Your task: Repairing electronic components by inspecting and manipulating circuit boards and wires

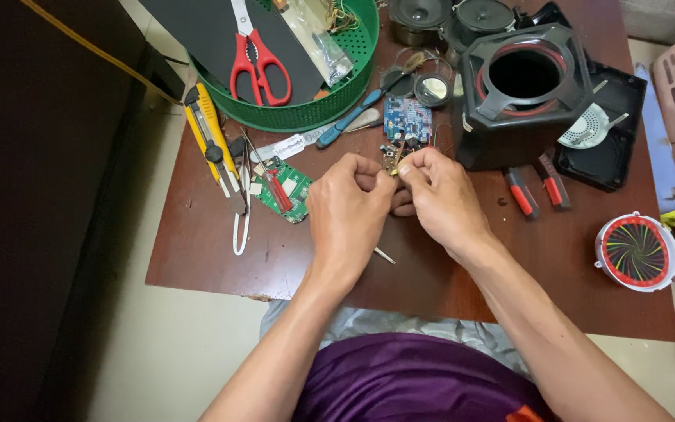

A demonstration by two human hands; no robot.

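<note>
Two hands, left hand, right hand (pinching), one small part

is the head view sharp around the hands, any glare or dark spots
Head view: the left hand and right hand are fairly sharp under soft, even light; the small part they pinch is too tiny to read; mild sheen on the table; the left edge falls into deep shadow.

Both hands — left hand, right hand — pinch a small circuit part just beside the black speaker housing.
</note>
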